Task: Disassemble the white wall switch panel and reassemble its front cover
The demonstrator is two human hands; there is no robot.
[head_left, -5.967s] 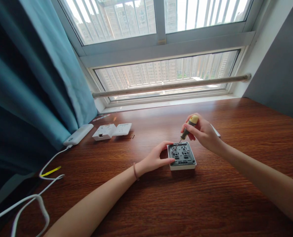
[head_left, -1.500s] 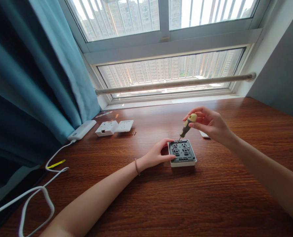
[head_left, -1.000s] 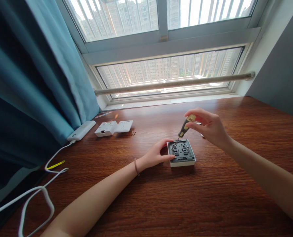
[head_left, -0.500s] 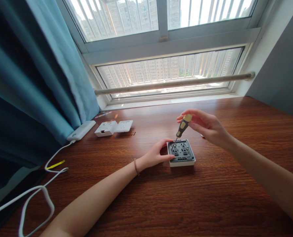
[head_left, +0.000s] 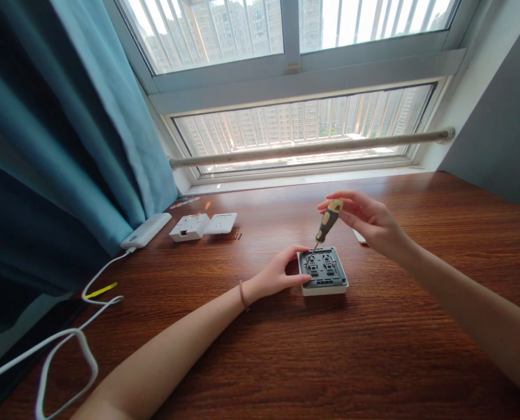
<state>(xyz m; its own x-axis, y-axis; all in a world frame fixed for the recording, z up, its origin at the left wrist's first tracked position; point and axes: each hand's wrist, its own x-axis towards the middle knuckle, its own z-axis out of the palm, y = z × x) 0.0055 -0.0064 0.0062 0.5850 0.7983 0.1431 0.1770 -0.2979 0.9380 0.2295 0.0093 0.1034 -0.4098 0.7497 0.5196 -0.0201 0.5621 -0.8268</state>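
A square wall switch (head_left: 323,279) with a white base and a dark, uncovered inner face lies on the wooden table. My left hand (head_left: 286,269) grips its left side, thumb at the near corner and fingers at the far one. In my right hand (head_left: 365,217) is a screwdriver (head_left: 328,224) with a grey and cream handle, held by the fingertips near its top. The shaft slants down to the left, and its tip meets the left part of the dark face, by a screw spot. Whether the tip sits in a screw is too small to tell.
Toward the back left are a white box (head_left: 189,227), a white cover plate (head_left: 220,223) and a couple of small screws (head_left: 238,236). Farther left lies a white power strip (head_left: 146,230) with its cable (head_left: 84,344), near a yellow strip (head_left: 102,290). A white piece (head_left: 359,237) shows partly behind my right hand.
The fingers of my right hand have shifted slightly on the screwdriver's handle, and its top has risen a little. My left hand stays on the switch.
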